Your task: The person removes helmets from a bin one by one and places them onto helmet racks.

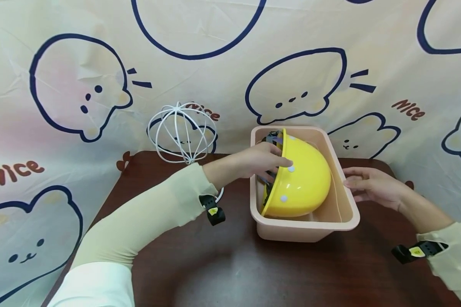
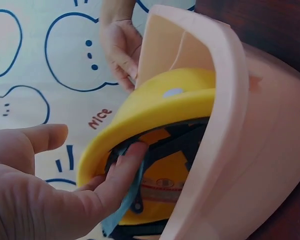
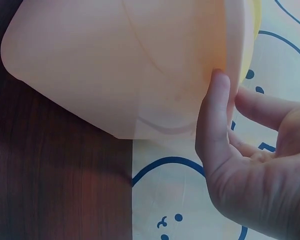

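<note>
A yellow hard hat sits on its side inside a pale pink bin on the dark table, its hollow facing the left hand. That hand's grip is spread around the brim, fingers inside among the straps, thumb standing clear of the shell. The right hand pinches the bin's rim between thumb and fingers. A white wire globe stands at the table's back edge.
</note>
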